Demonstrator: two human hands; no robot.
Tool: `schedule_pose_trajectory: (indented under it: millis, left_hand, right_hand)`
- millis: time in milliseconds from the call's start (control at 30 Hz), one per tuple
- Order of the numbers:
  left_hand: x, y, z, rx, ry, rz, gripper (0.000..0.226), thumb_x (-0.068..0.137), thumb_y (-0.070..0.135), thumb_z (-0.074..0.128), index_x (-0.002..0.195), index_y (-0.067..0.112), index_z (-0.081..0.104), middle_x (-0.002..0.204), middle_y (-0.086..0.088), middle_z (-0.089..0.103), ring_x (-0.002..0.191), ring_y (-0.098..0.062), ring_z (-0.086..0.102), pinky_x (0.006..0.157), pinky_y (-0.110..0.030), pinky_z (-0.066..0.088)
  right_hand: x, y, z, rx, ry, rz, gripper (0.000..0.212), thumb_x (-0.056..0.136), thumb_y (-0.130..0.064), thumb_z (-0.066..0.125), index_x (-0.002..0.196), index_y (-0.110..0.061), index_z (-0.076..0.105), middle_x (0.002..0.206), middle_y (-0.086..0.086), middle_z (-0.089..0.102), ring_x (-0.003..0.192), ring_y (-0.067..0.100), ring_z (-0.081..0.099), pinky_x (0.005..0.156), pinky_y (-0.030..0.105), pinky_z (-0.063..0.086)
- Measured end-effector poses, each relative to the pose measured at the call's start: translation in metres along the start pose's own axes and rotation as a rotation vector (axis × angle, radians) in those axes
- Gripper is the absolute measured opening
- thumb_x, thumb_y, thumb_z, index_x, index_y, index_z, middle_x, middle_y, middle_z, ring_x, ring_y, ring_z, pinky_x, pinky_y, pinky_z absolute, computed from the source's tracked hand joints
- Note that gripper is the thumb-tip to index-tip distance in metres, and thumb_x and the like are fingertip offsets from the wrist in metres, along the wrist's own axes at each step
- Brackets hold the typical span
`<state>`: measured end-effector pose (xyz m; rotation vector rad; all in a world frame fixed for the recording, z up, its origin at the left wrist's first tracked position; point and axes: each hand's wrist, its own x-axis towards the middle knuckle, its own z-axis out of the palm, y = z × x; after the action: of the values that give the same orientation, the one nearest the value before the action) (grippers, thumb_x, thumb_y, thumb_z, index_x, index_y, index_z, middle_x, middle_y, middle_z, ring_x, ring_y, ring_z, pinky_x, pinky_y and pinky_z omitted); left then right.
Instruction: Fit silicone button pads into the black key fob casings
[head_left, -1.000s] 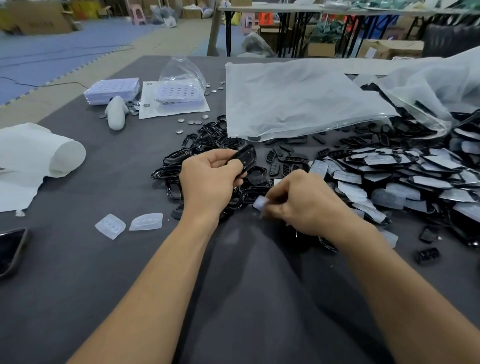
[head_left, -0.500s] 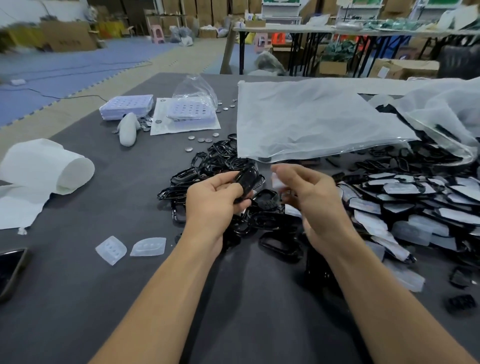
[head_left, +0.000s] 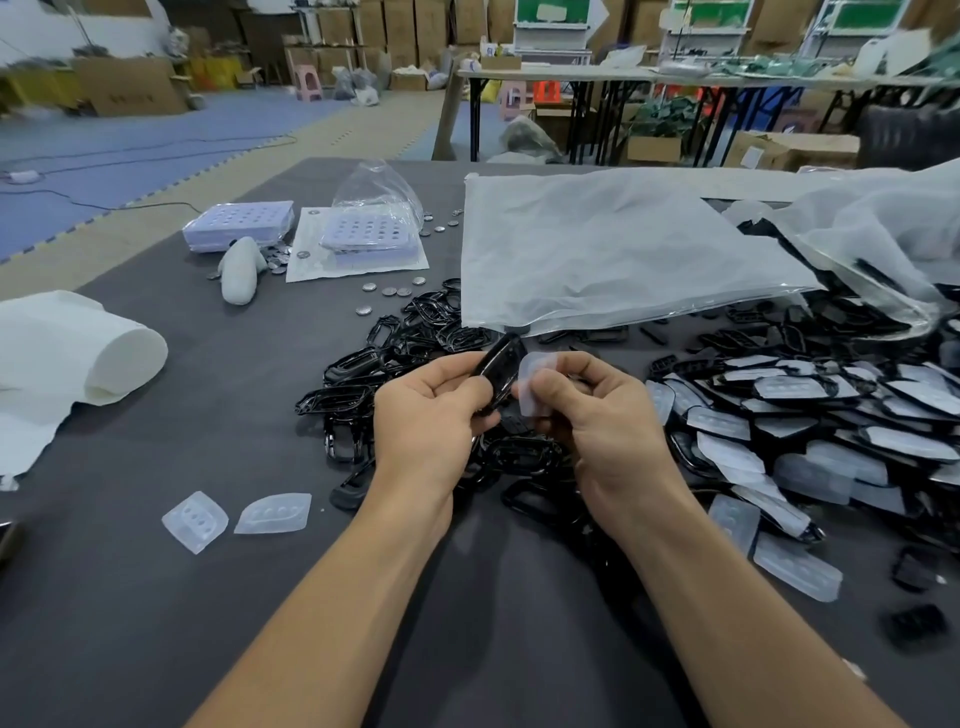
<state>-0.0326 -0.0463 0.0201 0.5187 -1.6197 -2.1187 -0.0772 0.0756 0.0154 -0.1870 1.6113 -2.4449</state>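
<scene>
The left hand (head_left: 431, 415) grips a black key fob casing (head_left: 500, 370) by its lower end, thumb across the front and fingers curled behind, and holds it tilted above the desk (head_left: 130, 623). The right hand (head_left: 608, 421) pinches a translucent silicone button pad (head_left: 535, 387) between thumb and forefinger, with its other fingers curled loosely beneath. The pad's left edge now meets the right side of the casing.

Half a second ago the two hands were apart, with an open gap between the casing and the right fingers, and the pad barely showed. A second ago the right hand was lower, pinching the pad down at the near edge of the parts. The left hand has kept its grip on the casing throughout.

Beneath and beyond the hands lies a heap of bare black casings (head_left: 415, 332). To the right spreads a heap of casings with pads in them (head_left: 805, 415), reaching the desk's right side. A pair of loose pads (head_left: 274, 514) lies side by side on the desk, left of the left forearm and apart from both heaps.

A clear plastic bag (head_left: 597, 249) lies flat beyond the hands, its near edge over some of the black parts. Coin cells (head_left: 387, 291) are scattered just left of it, and a white paper roll (head_left: 78, 348) sits at the far left. None of these has shifted on the desk
</scene>
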Motion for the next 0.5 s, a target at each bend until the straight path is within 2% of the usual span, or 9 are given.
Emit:
schedule_pose_trajectory:
  millis: [167,400,500]
  left_hand:
    - [0.0003,-0.0015,0.0044,-0.026,-0.028,-0.003,0.028,0.090,-0.010,0.067,0.090,0.017,0.074,0.067,0.005,0.076,0.062,-0.005,0.071,0.059,-0.018,0.058]
    - [0.0013,-0.0041,0.0042,-0.006,-0.015,-0.003,0.024,0.090,-0.008,0.068,0.094,0.014,0.077,0.083,-0.005,0.081,0.074,-0.015,0.077,0.063,-0.022,0.060]
    - [0.0001,-0.0048,0.0057,0.027,0.004,0.045,0.033,0.089,-0.006,0.069,0.079,0.022,0.082,0.081,-0.003,0.081,0.070,-0.011,0.076,0.064,-0.022,0.060]
  right_hand:
    - [0.0005,0.0006,-0.0022,-0.036,0.027,-0.033,0.014,0.087,-0.001,0.076,0.078,-0.011,0.075,0.067,0.007,0.072,0.056,0.012,0.066,0.055,0.022,0.054]
    - [-0.0020,-0.0043,0.0014,-0.119,0.100,-0.066,0.026,0.088,-0.002,0.075,0.066,-0.016,0.077,0.062,-0.002,0.069,0.049,0.004,0.059,0.046,0.015,0.046]
    - [-0.0034,-0.0066,-0.0011,-0.233,0.216,-0.145,0.016,0.083,-0.013,0.082,0.069,-0.021,0.080,0.066,-0.002,0.073,0.057,0.006,0.062,0.054,0.017,0.050]
